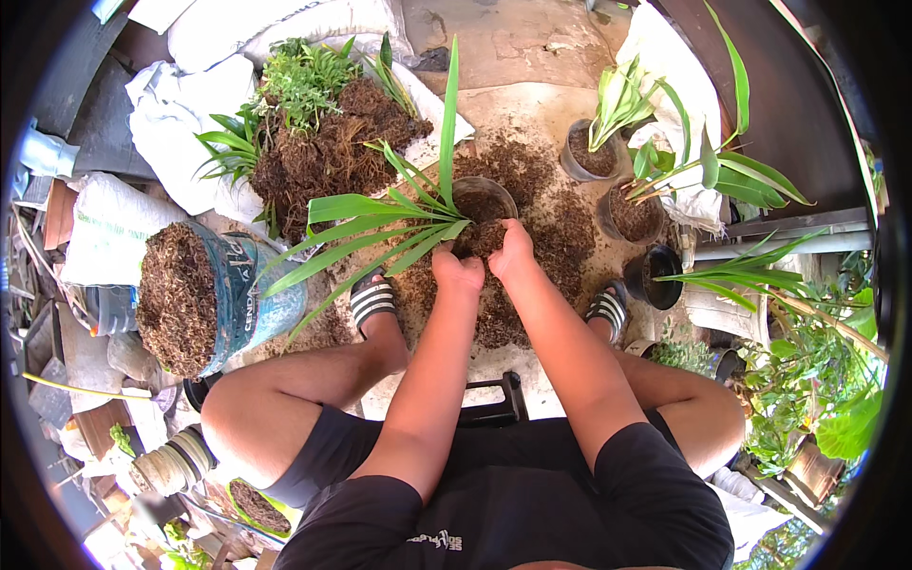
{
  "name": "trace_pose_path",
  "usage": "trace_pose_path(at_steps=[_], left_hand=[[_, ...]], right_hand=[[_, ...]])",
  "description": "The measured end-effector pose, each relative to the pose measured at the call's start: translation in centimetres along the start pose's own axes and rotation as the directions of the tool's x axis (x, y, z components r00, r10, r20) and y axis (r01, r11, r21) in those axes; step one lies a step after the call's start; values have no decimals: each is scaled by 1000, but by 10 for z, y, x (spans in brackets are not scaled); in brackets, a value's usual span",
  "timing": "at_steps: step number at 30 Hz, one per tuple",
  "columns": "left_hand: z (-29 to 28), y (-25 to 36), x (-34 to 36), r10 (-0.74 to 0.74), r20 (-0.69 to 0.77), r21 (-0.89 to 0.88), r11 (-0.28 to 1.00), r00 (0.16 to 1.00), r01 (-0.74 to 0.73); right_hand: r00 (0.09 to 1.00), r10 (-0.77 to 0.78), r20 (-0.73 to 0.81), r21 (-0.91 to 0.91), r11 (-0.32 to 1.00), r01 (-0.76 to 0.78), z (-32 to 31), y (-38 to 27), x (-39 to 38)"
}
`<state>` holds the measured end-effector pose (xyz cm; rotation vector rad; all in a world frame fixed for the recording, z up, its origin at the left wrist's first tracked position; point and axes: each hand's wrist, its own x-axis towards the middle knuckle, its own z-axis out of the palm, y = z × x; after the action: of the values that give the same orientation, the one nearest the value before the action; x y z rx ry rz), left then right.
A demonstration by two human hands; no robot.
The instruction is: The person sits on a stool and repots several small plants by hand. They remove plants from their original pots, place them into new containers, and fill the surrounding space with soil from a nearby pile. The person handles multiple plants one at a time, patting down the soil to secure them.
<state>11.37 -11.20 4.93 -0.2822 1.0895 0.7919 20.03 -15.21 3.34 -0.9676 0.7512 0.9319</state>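
Both hands are together in front of me, low over the soil-strewn ground. My left hand [459, 270] and my right hand [513, 251] close from either side around the dark root ball [481, 238] of a plant with long strap-like leaves [385, 211]. Its leaves fan out to the left, and one stands tall toward the far side. Just beyond my fingers a round pot [490, 187] holds dark soil. My fingertips are partly hidden by the soil and roots. Loose brown potting soil [568, 237] lies scattered around the pot.
A blue bucket of brown fibre [178, 299] stands at left. Behind it, uprooted plants with soil clumps [328, 152] lie on white sacks [185, 119]. Potted plants [635, 211] line the right side, including a black pot [654, 275]. My sandalled feet [373, 299] flank the work area.
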Motion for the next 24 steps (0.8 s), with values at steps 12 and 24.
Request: trace_pose_path(at_steps=[12,24], left_hand=[[-12,12,20,52,144,202,976,988,-80],[24,60,-6,38,653,712,311,757,-630]], right_hand=[[1000,5,-13,-198,980,-7,8,-22,16],[617,-115,778,-609,-380,696,46,-60,52]])
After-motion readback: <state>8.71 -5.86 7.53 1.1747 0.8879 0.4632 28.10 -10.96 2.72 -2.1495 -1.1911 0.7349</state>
